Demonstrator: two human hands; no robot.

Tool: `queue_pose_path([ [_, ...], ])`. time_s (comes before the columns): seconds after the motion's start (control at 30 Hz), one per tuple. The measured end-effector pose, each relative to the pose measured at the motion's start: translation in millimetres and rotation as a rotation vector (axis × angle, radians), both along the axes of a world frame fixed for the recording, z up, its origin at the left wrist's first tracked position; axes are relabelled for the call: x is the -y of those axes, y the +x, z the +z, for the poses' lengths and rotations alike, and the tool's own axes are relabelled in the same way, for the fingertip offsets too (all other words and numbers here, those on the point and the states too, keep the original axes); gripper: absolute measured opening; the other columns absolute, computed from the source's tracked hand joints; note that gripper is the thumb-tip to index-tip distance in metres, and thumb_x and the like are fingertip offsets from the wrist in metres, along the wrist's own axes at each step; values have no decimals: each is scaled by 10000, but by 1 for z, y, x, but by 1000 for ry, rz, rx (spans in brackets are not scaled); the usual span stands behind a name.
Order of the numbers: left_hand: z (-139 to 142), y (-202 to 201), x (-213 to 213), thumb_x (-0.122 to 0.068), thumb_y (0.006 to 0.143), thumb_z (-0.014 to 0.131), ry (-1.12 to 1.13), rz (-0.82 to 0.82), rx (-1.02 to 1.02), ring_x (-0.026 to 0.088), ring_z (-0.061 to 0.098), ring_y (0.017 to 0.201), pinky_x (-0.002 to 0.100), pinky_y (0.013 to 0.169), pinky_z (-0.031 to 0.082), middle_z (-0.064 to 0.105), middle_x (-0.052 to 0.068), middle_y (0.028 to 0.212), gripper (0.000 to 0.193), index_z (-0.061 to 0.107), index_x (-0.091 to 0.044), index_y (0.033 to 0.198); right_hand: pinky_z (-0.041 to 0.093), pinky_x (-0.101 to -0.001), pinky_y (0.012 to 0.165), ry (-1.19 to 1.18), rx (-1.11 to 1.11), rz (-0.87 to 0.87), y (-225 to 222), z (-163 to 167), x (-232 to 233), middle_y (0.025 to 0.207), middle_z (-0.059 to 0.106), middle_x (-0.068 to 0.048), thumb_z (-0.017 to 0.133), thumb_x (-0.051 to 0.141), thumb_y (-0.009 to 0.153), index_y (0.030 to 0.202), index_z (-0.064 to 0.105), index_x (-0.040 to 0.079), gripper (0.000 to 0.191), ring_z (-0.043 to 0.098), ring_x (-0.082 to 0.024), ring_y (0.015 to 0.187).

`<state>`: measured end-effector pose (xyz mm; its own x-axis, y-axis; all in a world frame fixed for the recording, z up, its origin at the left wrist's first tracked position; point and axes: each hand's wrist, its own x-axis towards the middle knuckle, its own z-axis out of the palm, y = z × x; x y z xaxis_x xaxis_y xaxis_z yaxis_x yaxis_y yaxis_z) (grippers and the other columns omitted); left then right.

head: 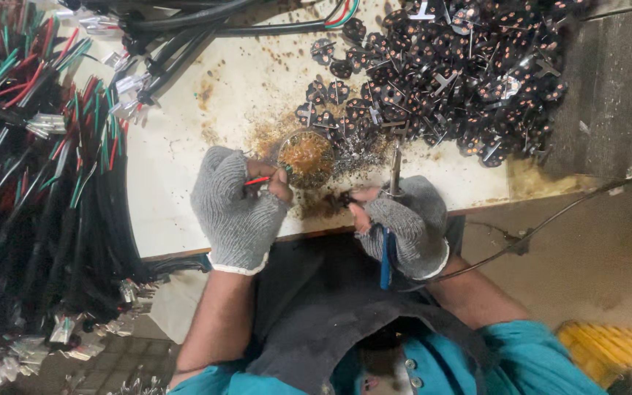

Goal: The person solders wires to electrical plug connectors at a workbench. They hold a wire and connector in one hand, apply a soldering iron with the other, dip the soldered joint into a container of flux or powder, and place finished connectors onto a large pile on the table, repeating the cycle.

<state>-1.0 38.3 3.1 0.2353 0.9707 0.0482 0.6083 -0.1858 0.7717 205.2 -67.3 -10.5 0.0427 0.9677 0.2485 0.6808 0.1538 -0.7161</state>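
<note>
My left hand point(237, 208) pinched the red wire point(257, 180) with its tip at the flux tin point(306, 157), keeping it steady. My right hand point(404, 223) gripped the soldering iron point(395, 170) upright beside it, close to the black discs point(462, 73) on the bench point(177, 146).

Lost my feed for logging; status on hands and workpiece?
Left hand pinching red and green wire ends over flux tin. Right hand gripping soldering iron. Black disc pile close behind.

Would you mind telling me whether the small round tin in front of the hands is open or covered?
Open. The round tin has no lid on it, and its brownish-orange contents show from above; the left hand holds thin wires at its rim.
</note>
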Motion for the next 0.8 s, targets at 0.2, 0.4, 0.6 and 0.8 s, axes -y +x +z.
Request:
queue_pose_path([
  [0.2, -5, 0, 1, -62, 861, 803, 41, -27, 127, 218, 559, 748, 330, 666, 451, 560, 55, 823, 142, 662, -77, 867, 529, -350, 615, -135, -125, 35, 3, 6, 3, 1001, 777, -100, 778, 37, 854, 893, 709, 99, 100, 714, -220, 690],
  [0.4, 7, -15, 10, -90, 894, 829, 122, -143, 122, 254, 581, 734, 341, 631, 453, 627, 37, 760, 229, 619, -112, 803, 488, -418, 704, 60, 82, 85, 6, -2, 4, 1030, 777, -40, 838, 102, 841, 953, 683, 135, 194, 654, -267, 763],
  [0.6, 10, -4, 38, -108, 711, 803, -7, -323, 102, 243, 616, 691, 375, 626, 478, 631, 9, 712, 182, 647, -198, 739, 481, -390, 772, 107, 30, 139, 2, 9, -1, 1058, 771, -72, 921, 256, 817, 1034, 671, 108, 363, 645, -269, 868],
  [0.8, 2, 5, 41, -183, 595, 836, -2, -418, -218, 294, 638, 711, 429, 576, 471, 609, 58, 781, 262, 693, -183, 814, 488, -412, 745, -117, -434, 84, 20, 19, 14, 894, 675, -27, 840, 486, 703, 1052, 692, 84, 553, 660, -258, 833],
])
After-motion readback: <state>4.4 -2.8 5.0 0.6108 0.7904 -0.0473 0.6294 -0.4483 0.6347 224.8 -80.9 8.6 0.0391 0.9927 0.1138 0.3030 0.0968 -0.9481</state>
